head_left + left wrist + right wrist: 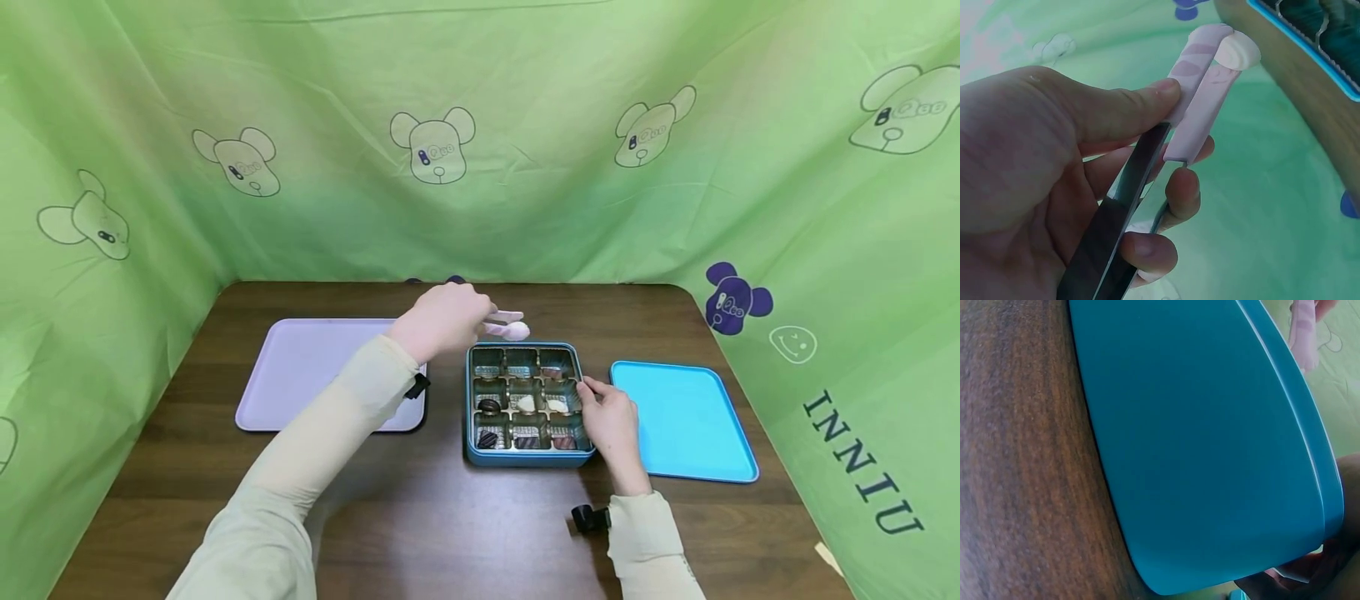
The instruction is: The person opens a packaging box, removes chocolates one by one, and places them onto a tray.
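My left hand holds metal tongs with pale pink tips, its thumb pressing one arm and its fingers against the other. Between the tips sits a small white rounded piece, held above the back edge of a blue box. A dark divided tray lines the box. White pieces, a dark round piece, a dark striped piece and reddish-brown pieces lie in its compartments. My right hand grips the box's right side at the rim; in the right wrist view the box wall hides most of it.
To the left lies a lilac tray, partly behind my left forearm. A bright blue tray or lid lies right of the box, partly behind my right hand. Green printed cloth hangs around the brown table.
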